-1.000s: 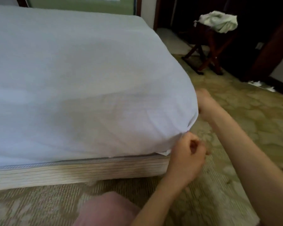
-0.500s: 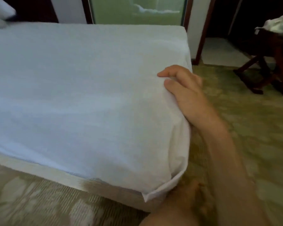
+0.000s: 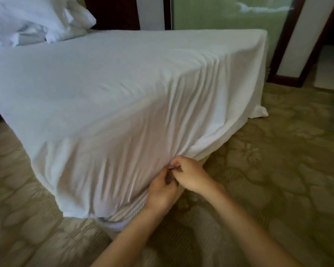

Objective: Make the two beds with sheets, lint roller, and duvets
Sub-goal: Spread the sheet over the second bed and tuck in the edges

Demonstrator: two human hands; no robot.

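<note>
White sheet (image 3: 123, 97) is draping the bed (image 3: 127, 211), bunching at its near corner; my right hand (image 3: 189, 175), off the bed's top now, is joining my left hand (image 3: 160, 193), both grips pinching gathered cloth. I'm judging corner tucking is beginning.

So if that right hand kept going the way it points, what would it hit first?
The right hand points up-left into the bunched white sheet at the near corner, which it pinches. The sheet would come first, though depth is hard to judge here.
</note>
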